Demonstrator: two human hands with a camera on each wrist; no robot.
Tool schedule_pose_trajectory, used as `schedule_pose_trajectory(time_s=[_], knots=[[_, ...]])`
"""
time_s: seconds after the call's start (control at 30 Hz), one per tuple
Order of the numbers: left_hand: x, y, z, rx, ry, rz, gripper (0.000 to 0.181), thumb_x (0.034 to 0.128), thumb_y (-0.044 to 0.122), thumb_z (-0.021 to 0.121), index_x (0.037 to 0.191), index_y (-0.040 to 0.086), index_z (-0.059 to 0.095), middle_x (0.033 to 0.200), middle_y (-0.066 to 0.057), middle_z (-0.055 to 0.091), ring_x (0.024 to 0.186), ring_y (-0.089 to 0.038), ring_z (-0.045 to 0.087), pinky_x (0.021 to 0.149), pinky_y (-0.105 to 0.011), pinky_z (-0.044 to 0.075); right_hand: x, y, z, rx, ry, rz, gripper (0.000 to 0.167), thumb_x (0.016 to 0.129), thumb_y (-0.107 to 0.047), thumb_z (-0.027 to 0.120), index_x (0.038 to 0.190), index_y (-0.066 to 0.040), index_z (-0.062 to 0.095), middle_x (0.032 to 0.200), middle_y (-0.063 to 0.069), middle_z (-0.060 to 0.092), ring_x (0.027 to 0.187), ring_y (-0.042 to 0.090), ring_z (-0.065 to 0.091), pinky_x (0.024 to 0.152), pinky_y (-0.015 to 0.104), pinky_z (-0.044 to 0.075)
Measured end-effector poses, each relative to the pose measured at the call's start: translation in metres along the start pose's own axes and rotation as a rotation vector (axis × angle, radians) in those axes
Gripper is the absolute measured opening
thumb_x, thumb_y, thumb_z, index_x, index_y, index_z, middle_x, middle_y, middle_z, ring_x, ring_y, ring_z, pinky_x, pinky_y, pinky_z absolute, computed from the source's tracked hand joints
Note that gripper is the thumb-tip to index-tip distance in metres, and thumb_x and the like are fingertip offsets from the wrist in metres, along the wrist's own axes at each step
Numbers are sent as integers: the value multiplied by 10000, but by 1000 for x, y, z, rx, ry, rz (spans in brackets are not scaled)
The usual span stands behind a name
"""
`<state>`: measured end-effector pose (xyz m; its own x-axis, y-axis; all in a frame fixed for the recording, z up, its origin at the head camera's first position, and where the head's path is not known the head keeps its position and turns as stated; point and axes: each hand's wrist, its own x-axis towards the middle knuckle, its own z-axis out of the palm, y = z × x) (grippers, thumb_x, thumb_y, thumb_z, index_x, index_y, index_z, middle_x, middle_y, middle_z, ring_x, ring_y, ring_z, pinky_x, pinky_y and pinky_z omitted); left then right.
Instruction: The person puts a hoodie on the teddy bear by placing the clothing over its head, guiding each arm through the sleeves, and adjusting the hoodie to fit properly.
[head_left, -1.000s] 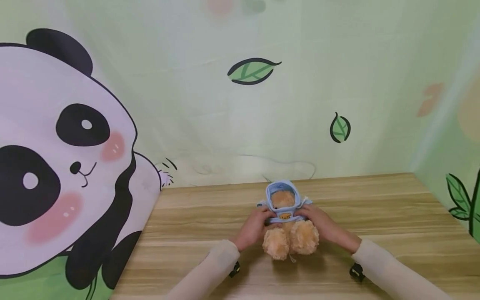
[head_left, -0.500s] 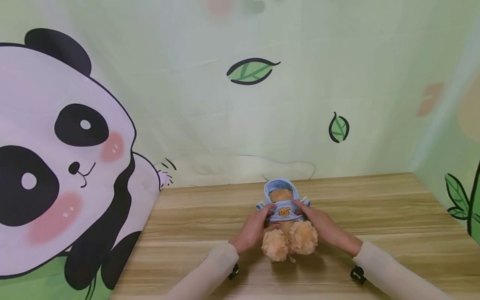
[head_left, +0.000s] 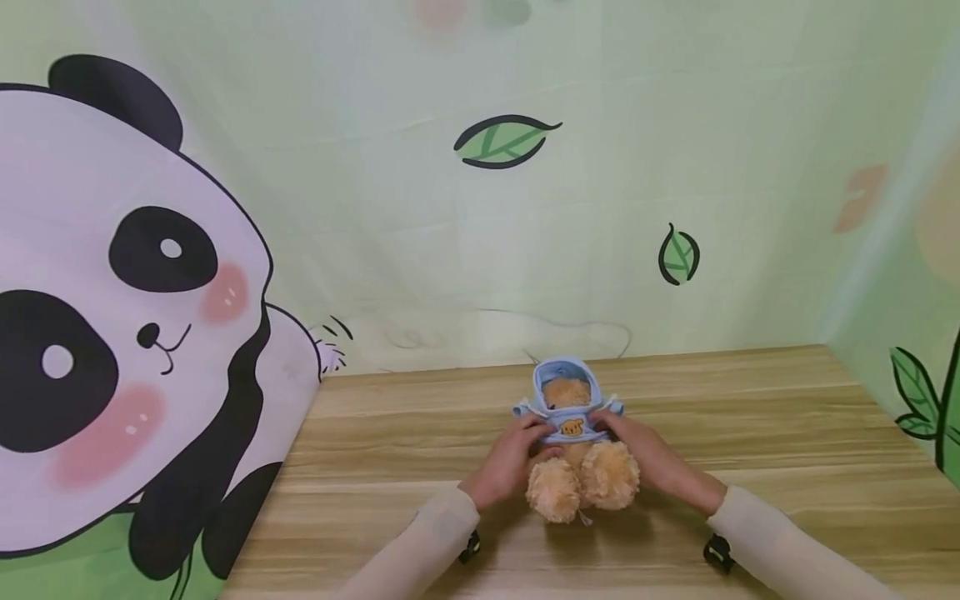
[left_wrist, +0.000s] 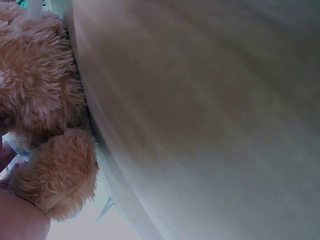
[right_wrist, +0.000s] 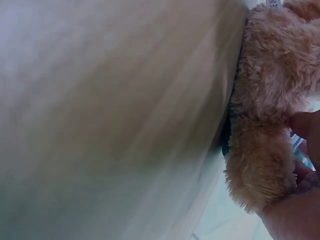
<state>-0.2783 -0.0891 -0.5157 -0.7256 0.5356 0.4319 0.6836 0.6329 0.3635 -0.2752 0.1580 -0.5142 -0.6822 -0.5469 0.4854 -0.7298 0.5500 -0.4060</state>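
A tan plush toy [head_left: 610,477] in a light blue hoodie [head_left: 557,428] lies on its back on the table, feet toward me. The hood [head_left: 564,368] frames tan fur; the face cannot be made out. My left hand [head_left: 508,463] grips the toy's left-hand side, fingers on the hoodie. On the opposite side my right hand [head_left: 651,454] holds the hoodie front near its lower edge. Shaggy fur of the plush toy [left_wrist: 42,75] fills the left of the left wrist view. In the right wrist view my right hand [right_wrist: 295,212] touches the furry plush toy [right_wrist: 275,75].
The wood-grain table [head_left: 397,433] extends to both sides of the toy. Close behind the toy rises a pale green backdrop [head_left: 390,233] with printed leaves and a large panda [head_left: 187,333] on the left. Dark wrist straps [head_left: 717,553] sit under the sleeves.
Half a second ago the hoodie front lay smoother, higher over the fur in the hood. Now it is creased lower down, its animal patch partly folded. The right fingers have shifted slightly down.
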Motion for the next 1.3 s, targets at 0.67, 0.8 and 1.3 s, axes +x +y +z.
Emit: schedule_pose_trajectory(time_s=[0.67,0.8,1.3], knots=[[3,6,-1,257,29,81,145,863,10,643,886,153,654,903,17,603,790,-126,602,688,-277,510,9,-3,3,-197,11,-139,124,861,-281,665,947,-200,624,966,-32,636,827,142,565,717,335,471],[3,7,1,277,42,80,147,855,15,638,864,160,659,894,26,600,816,-124,615,689,-280,517,6,-1,3,-190,-2,-128,180,876,-272,656,1040,-198,648,1064,0,648,927,185,588,788,382,485],[4,2,-7,220,-56,149,270,831,214,789,723,147,551,811,35,565,748,-86,516,675,-217,443,11,6,-1,-198,-62,-275,281,817,96,645,910,-166,605,967,-5,605,854,176,565,708,358,478]])
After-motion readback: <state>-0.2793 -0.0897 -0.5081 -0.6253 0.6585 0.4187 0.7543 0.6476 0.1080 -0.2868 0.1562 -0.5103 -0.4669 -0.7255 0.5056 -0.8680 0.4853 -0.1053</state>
